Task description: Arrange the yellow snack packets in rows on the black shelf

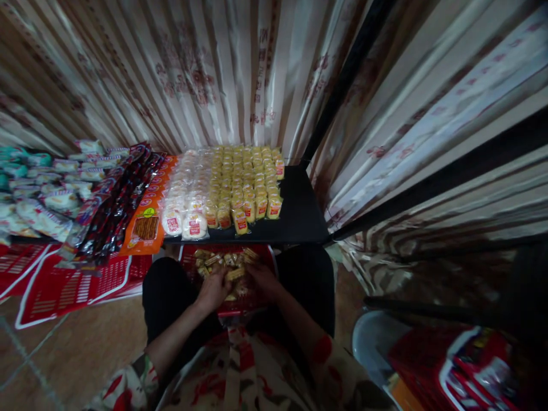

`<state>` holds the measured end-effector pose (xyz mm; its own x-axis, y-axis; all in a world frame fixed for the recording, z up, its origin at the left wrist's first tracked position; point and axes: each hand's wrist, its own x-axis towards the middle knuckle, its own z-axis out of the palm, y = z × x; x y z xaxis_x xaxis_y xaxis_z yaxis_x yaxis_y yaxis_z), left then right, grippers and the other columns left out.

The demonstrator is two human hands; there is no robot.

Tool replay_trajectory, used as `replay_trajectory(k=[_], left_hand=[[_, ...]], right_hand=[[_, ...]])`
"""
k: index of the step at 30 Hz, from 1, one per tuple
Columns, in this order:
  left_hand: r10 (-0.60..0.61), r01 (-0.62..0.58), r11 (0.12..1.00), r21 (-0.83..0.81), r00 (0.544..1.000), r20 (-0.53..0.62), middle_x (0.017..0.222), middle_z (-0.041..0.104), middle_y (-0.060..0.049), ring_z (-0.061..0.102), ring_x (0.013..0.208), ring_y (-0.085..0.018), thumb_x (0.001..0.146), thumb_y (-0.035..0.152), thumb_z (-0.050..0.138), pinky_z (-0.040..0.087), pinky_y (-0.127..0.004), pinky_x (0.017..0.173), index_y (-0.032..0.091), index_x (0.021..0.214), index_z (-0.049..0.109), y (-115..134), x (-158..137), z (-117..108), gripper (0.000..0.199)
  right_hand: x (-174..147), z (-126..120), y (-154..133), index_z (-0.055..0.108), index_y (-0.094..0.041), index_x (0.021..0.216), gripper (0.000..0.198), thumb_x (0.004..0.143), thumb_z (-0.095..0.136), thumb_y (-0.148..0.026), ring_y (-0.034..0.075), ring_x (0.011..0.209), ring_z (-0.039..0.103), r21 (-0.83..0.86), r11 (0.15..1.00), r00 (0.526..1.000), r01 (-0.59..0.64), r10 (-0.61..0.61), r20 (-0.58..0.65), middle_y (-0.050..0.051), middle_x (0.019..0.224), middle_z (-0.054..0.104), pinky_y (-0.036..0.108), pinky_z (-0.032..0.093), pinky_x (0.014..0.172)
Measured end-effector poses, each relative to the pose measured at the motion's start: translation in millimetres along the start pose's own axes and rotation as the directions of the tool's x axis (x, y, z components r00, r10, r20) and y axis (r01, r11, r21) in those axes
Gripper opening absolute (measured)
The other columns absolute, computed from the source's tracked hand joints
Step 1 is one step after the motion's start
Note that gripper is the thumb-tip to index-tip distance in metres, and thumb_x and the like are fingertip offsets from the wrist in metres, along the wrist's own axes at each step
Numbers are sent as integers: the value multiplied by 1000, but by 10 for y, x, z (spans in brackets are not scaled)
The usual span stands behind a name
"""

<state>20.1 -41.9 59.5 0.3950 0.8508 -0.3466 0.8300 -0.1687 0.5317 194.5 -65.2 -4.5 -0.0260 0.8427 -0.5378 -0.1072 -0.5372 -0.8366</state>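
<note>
Between my knees stands a red basket (274, 257) holding many small yellowish wrapped snacks (213, 260). My left hand (215, 290) is in it from the left, with its fingers closed on a wrapped snack (234, 274). On the right side of the basket, my right hand (262, 279) reaches down among the snacks; its fingertips are dim and partly hidden, so I cannot make out a grip. Just beyond the basket, rows of yellow wrapped cakes (248, 182) stand on a black table (299, 200).
White round packaged cakes (195, 225), an orange snack packet (146, 225), dark long packets (115, 200) and white wrapped packets (62, 200) lie leftward on the table. Red baskets (77, 282) sit below left. A filled red basket (419, 354) stands right. Curtains (214, 68) hang behind.
</note>
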Motion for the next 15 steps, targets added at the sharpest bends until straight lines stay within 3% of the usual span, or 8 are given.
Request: replay_trajectory(k=[5, 9, 15], left_hand=[[304, -317, 945, -75, 940, -154, 115, 54, -10, 55, 109, -19, 82, 10, 48, 45, -34, 99, 18, 114, 56, 314, -53, -140, 34], [441, -450, 893, 6, 872, -210, 119, 51, -10, 54, 111, -20, 86, 11, 43, 48, -35, 96, 19, 115, 55, 502, -109, -151, 33], [534, -519, 846, 126, 817, -216, 126, 47, -8, 52, 113, -19, 86, 9, 39, 49, -33, 94, 22, 117, 54, 645, -34, -257, 37]], right_hand=[[-372, -325, -395, 63, -20, 93, 40, 65, 74, -46, 15, 82, 67, 435, 900, 1000, 16, -6, -26, 4, 97, 67, 29, 55, 75], [-609, -498, -604, 64, -19, 87, 40, 64, 76, -49, 16, 82, 65, 397, 911, 993, 110, -89, -72, 2, 92, 66, 29, 54, 70], [-683, -557, -711, 61, -20, 89, 41, 61, 78, -45, 16, 81, 62, 283, 915, 953, 289, -246, -177, 1, 88, 65, 29, 52, 73]])
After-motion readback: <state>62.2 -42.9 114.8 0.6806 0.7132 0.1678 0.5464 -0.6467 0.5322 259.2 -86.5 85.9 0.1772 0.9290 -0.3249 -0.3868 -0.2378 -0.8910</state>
